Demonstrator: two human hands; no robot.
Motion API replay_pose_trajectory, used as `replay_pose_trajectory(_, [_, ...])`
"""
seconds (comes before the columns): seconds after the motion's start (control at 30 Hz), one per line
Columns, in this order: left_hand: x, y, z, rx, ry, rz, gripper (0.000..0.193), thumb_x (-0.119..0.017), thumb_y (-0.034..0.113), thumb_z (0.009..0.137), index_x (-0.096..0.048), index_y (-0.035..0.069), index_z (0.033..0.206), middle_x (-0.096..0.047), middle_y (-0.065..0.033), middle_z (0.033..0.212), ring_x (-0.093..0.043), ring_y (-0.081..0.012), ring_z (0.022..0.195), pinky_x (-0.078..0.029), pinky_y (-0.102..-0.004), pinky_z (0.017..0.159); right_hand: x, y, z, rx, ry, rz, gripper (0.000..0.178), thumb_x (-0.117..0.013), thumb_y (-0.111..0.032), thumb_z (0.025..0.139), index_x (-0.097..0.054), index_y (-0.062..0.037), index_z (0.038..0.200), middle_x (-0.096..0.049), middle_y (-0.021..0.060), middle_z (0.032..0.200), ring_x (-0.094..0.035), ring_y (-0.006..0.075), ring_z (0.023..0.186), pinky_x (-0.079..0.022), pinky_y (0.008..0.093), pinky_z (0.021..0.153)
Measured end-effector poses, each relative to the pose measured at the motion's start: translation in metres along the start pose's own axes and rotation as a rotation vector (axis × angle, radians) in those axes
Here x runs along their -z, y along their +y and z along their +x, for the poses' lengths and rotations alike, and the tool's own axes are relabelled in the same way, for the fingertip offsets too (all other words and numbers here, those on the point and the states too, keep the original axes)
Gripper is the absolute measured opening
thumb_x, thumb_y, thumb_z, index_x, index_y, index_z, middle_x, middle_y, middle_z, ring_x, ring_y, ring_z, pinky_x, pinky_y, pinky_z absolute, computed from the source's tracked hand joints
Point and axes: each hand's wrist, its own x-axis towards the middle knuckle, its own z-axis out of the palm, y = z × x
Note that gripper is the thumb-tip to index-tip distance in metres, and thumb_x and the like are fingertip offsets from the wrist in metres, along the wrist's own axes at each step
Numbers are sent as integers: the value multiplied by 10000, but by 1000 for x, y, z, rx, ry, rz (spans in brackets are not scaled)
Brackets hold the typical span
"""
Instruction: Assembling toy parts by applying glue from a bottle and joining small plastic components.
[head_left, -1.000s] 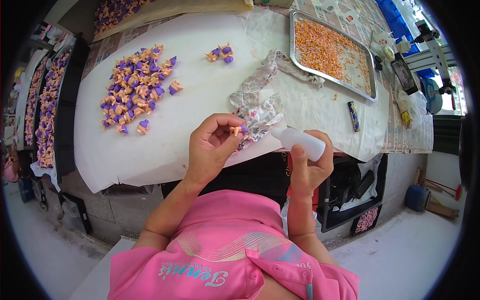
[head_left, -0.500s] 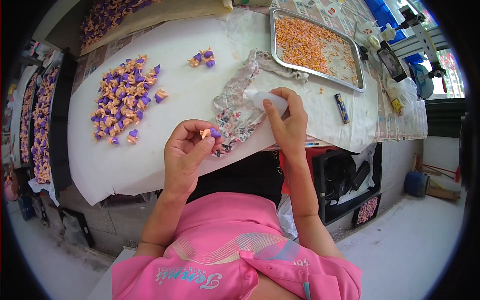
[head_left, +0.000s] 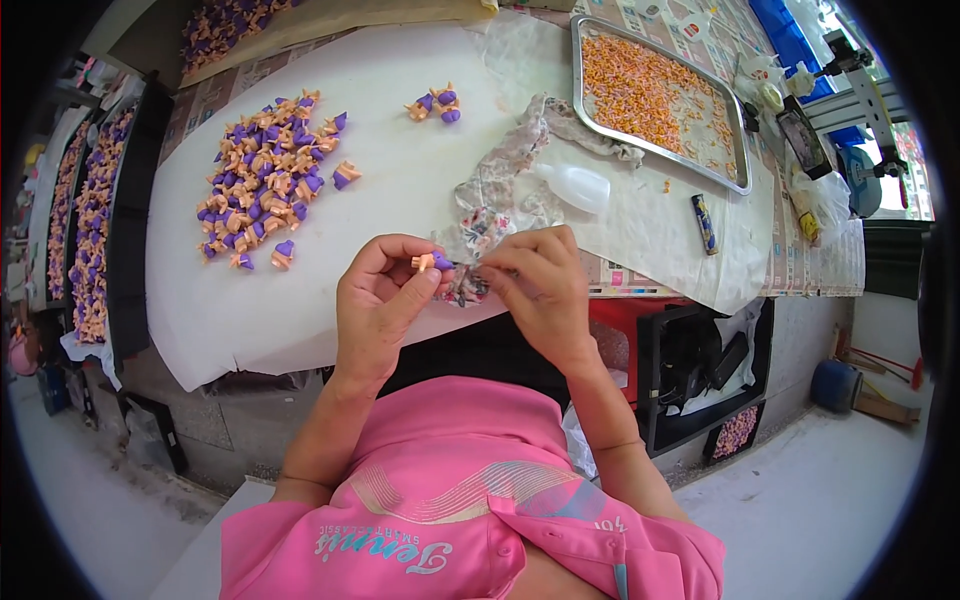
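Note:
Between thumb and fingers, my left hand [head_left: 385, 295] pinches a small peach-and-purple plastic figure piece [head_left: 431, 261] over the table's near edge. Just to its right is my right hand [head_left: 545, 290], its fingertips closed together close to the piece's purple end; what they hold, if anything, is too small or hidden. Beneath and behind the fingertips lies a crumpled floral cloth [head_left: 487, 228]. A white squeeze bottle [head_left: 580, 188] rests on its side beyond my right hand, touched by neither hand. To the left spreads a pile of similar peach-and-purple pieces [head_left: 262, 180].
A metal tray [head_left: 662, 153] of small orange-and-yellow parts stands at the back right. Nearer are a dark blue-and-yellow tube [head_left: 704, 224] and a device on a stand [head_left: 803, 137]. A few pieces [head_left: 436, 103] sit apart at the back. Racks of pieces [head_left: 92, 230] stand left.
My right hand has let go of the squeeze bottle, which now lies on the table, and has come left to the piece. My left hand still holds the piece. The view has shifted slightly.

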Motion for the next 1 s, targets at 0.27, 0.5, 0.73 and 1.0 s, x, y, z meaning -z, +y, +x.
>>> replay_pose_trajectory(0.27, [-5,-9,2,58,-51,53,156,-596,-32,890,-566,-21,1042,-627,-66,938,-635,-121,842,-546,-264,789,1,-3,1,-115,89,228,132,-748,1,743,-685,-32,855,-643,42,814,-563,195,795,-446,284,704])
replay_pose_trajectory(0.5, [-11,-16,6,53,-82,84,176,-633,-37,870,-580,-44,1037,-641,-69,917,-639,-107,832,-533,-234,776,4,-2,0,21,31,227,135,-725,8,764,-672,-38,880,-650,44,836,-549,200,768,-447,293,695])
replay_pose_trajectory(0.73, [-17,-20,6,28,-88,160,164,-622,-52,865,-588,-46,1025,-646,-68,902,-643,-107,821,-533,-228,748,6,0,-5,-23,14,312,181,-732,7,763,-632,-39,907,-637,36,835,-550,182,758,-451,282,655])
replay_pose_trajectory(1.0, [-24,-22,3,-39,-52,301,147,-632,-62,835,-615,-33,978,-634,-43,894,-638,-96,815,-525,-217,721,3,2,-8,-32,27,282,186,-723,46,758,-584,-44,842,-617,35,803,-554,165,735,-455,278,649])
